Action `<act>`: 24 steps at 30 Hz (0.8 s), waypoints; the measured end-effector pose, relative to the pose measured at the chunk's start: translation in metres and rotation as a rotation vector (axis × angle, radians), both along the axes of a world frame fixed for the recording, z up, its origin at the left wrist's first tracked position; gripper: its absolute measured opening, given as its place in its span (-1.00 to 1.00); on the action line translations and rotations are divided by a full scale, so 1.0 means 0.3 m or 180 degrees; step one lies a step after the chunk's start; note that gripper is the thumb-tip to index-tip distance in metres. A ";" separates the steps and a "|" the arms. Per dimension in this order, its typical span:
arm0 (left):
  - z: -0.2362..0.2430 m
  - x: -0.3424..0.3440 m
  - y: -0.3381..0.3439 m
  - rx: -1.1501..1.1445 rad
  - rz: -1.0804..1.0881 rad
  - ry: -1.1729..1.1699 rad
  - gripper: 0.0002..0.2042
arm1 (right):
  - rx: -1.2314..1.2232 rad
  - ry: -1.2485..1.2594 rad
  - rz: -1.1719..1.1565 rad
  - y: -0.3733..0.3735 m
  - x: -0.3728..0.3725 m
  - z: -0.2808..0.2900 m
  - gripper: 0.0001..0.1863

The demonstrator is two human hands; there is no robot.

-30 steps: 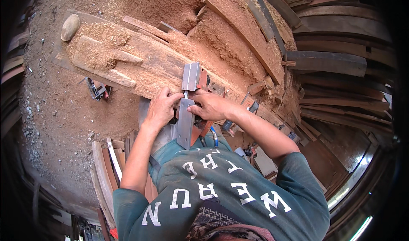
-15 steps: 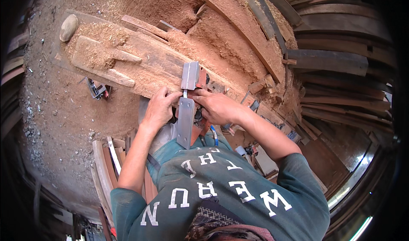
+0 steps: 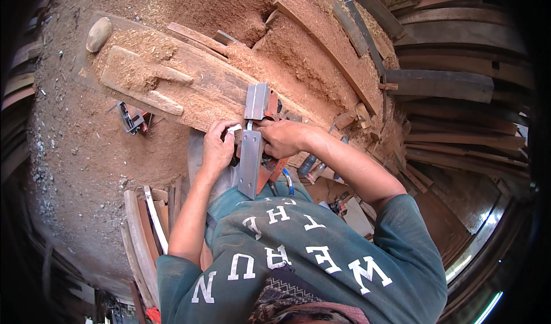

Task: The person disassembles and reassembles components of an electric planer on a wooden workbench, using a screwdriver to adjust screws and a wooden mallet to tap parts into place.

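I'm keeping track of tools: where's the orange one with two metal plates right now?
In the head view, the orange tool is just left of centre, between the left hand and right hand.

A dark teal short-sleeved shirt (image 3: 299,238) bears big white block letters (image 3: 278,214) beside a patterned, pink-edged cloth (image 3: 287,292).

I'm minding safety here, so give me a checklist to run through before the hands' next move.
1. Planer upturned: ok, metal plates face the camera.
2. Pale strip gripped: ok, seemingly pinched by the left hand.
3. Right hand off the planer: not ok, touching it.
4. Power disconnected: cannot tell, connection not visible.
5. Hands protected: not ok, both bare.
6. Plank free of shavings: not ok, some lie on it.
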State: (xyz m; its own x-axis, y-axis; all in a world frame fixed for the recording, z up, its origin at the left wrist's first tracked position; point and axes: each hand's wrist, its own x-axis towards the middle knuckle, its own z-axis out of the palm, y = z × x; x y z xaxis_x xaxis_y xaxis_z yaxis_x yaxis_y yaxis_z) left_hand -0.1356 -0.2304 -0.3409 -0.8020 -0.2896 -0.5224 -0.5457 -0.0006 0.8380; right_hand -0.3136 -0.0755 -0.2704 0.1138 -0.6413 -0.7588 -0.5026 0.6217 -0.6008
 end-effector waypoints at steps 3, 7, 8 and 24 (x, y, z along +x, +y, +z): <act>0.008 -0.004 0.014 0.0094 0.0152 -0.0154 -0.70 | 0.0234 -0.0085 -0.0034 -0.013 -0.007 0.020 -0.53; -0.053 0.030 0.060 0.0706 0.0677 -0.0176 -0.72 | 0.0118 -0.0235 -0.0141 -0.022 -0.021 0.040 -0.53; -0.061 0.034 0.064 0.0788 0.0709 -0.0214 -0.72 | 0.0084 -0.0229 -0.0157 -0.006 -0.015 0.022 -0.53; -0.053 0.020 0.063 0.1127 0.1519 -0.0576 -0.76 | -0.0036 -0.0503 -0.0341 0.013 -0.054 0.021 -0.59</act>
